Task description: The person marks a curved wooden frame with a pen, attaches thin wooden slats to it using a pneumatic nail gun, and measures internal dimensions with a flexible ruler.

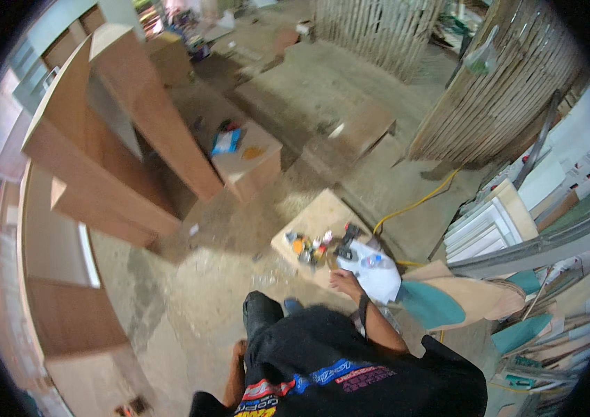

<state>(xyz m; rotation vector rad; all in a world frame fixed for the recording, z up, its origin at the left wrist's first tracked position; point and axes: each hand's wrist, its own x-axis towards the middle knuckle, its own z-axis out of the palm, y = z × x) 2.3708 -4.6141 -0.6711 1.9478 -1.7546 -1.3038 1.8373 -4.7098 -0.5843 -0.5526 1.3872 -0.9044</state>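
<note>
Right hand [345,281] just beside white sheet [378,276] on board [322,215].

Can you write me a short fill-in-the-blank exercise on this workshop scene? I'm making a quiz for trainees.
1. The right hand reaches onto a low wooden ____ crowded with small items.
2. The cable lying on the floor behind it is ____ in colour.
3. The sheet beside the right hand is ____ in colour.
4. The left hand hangs low beside the person's ____ trousers.

Missing words: board; yellow; white; black
</note>
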